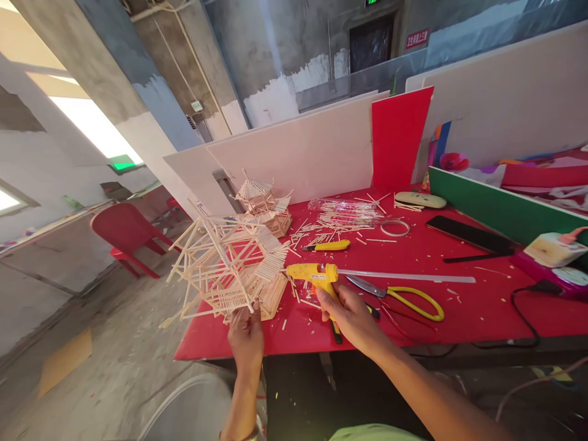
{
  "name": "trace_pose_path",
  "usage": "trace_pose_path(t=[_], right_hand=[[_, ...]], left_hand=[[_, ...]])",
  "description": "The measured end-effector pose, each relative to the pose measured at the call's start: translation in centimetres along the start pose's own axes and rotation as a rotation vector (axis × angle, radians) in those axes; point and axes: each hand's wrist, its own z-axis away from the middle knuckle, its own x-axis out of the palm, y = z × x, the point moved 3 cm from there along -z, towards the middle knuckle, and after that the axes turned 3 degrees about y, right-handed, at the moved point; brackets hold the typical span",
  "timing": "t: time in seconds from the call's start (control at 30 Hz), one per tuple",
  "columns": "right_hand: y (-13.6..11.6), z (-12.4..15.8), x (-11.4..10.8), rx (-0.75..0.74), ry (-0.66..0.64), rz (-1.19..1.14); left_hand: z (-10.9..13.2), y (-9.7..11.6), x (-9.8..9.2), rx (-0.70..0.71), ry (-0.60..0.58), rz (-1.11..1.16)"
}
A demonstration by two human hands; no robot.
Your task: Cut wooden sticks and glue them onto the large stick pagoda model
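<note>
In my right hand is a yellow hot glue gun, its nozzle pointing left at the edge of a model made of thin wooden sticks. A long translucent glue stick runs out behind the gun. My left hand pinches the model's near lower edge; which stick the fingertips hold is hard to make out. The model is an open frame with slatted roof panels on a base. Behind it stands a smaller stick pavilion with a pointed roof.
On the red table lie a yellow utility knife, yellow-handled scissors, a tape roll, a plastic bag of sticks, loose sticks and a black phone. A power strip sits right. A red chair stands left.
</note>
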Motion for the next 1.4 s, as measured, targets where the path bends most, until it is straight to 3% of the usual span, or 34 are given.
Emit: trace_pose_path(t=[0.23, 0.7, 1.0, 1.4], right_hand=[[0.3, -1.9, 0.8, 0.005, 0.002, -0.01], [-0.3, -1.6, 1.7, -0.033, -0.057, 0.002], [0.1, 0.0, -0.1, 0.0, -0.007, 0.017], [-0.4, -0.3, 0.8, 0.014, -0.034, 0.006]], left_hand=[[-0.1, 0.1, -0.1, 0.008, 0.012, 0.01], [-0.2, 0.5, -0.2, 0.006, 0.001, 0.011], [0.1, 0.0, 0.0, -0.009, 0.003, 0.004], [0.0, 0.4, -0.1, -0.007, -0.002, 0.008]])
